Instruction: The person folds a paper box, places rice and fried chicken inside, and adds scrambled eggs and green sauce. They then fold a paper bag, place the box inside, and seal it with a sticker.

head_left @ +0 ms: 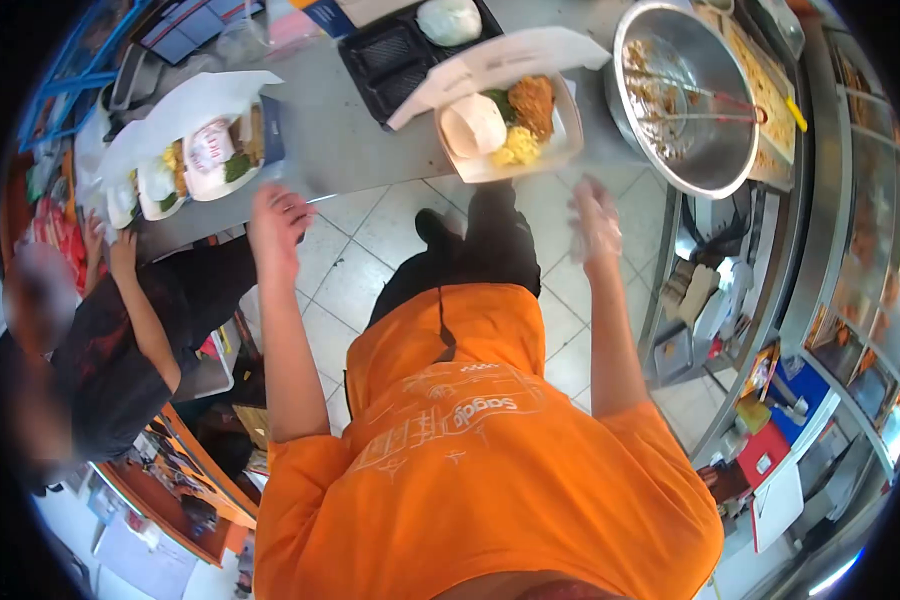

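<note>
My left hand (278,222) hangs in front of the counter's edge, fingers loosely bent and apart, with nothing visible in it. My right hand (597,222), in a clear plastic glove, is raised in front of the counter; motion smears its fingers. Between the two hands, an open paper meal box (511,166) sits at the counter's edge, its lid folded back. Inside are a pale wrapped mound (473,126), a browned fried piece (532,104), yellow food (517,148) and some greens (500,101). Neither hand touches the box.
Several filled boxes (208,160) stand at the left of the counter (360,165). Behind my box lies a black compartment tray (380,75) holding a white bundle (448,20). A steel bowl (705,165) with tongs (700,95) is at right. A co-worker's hands (120,252) are at far left.
</note>
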Tool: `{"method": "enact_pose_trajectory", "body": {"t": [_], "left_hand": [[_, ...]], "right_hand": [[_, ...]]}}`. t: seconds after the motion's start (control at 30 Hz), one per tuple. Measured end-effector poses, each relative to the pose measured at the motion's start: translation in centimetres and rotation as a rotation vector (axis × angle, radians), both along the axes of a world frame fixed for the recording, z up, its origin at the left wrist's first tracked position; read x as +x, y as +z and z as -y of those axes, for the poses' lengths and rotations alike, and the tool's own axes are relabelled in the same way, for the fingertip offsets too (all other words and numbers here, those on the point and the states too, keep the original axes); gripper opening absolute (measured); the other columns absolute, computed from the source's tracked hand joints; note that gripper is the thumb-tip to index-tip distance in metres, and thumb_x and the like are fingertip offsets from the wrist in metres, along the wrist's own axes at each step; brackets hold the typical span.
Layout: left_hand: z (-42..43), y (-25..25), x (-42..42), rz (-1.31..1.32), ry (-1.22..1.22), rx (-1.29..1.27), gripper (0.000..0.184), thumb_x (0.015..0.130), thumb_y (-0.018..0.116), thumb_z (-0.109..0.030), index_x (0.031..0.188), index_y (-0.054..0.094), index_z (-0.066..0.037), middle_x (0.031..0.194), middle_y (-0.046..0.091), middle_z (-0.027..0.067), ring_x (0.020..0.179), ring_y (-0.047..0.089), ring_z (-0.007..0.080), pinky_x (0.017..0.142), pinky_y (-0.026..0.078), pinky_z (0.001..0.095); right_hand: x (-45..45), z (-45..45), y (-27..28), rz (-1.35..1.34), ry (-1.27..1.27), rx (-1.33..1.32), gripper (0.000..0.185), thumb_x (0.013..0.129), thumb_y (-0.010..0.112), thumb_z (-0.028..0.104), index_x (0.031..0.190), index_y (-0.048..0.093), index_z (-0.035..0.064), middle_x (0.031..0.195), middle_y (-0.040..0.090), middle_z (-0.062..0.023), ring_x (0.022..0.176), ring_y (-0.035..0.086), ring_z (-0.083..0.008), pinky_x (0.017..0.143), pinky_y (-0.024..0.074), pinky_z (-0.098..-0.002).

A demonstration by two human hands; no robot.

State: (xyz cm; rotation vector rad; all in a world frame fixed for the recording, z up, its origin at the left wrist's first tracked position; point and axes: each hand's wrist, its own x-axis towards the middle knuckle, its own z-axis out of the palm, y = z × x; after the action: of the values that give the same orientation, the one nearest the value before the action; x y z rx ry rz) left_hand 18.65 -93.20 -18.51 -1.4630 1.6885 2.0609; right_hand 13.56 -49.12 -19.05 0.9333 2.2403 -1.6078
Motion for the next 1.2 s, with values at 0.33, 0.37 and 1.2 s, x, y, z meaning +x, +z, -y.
{"method": "enact_pose_trajectory", "body": {"t": [0.33, 0.37, 1.2], "left_hand": [[-13.8, 1.1, -9.8, -0.276, -0.393, -0.052, 0.05, 0.099, 0.038, -0.039, 0.133, 0.042, -0.003, 0.114, 0.062, 0.0174, 0.084, 0.067, 0.0243, 0.072, 0.053, 0.0335], [-14.1, 1.4, -10.0, -0.297, -0.431, 0.018, 0.043, 0.098, 0.039, -0.027, 0.13, 0.044, 0.002, 0.122, 0.058, 0.0164, 0.096, 0.065, 0.0261, 0.079, 0.054, 0.0373], [-15.2, 1.2, -4.6, -0.012, -0.65, -0.467, 0.042, 0.103, 0.038, -0.03, 0.09, 0.061, 0.003, 0.068, 0.064, 0.0067, 0.053, 0.051, 0.0084, 0.047, 0.04, 0.0238]], "right_hand": [[-1.6, -0.8, -4.2, -0.042, 0.171, -0.137, 0.03, 0.086, 0.066, 0.028, 0.088, 0.068, -0.0018, 0.071, 0.06, -0.0038, 0.064, 0.053, -0.0134, 0.06, 0.0429, -0.0298], [-1.2, -0.9, -3.5, -0.032, 0.164, -0.17, 0.029, 0.086, 0.066, 0.028, 0.086, 0.067, -0.0014, 0.068, 0.058, -0.0024, 0.061, 0.051, -0.0118, 0.057, 0.0413, -0.0294], [2.3, -1.1, -2.9, -0.138, 0.215, -0.243, 0.034, 0.088, 0.068, 0.031, 0.086, 0.066, -0.0028, 0.068, 0.059, -0.0013, 0.061, 0.049, -0.0073, 0.054, 0.0415, -0.0253]]}}
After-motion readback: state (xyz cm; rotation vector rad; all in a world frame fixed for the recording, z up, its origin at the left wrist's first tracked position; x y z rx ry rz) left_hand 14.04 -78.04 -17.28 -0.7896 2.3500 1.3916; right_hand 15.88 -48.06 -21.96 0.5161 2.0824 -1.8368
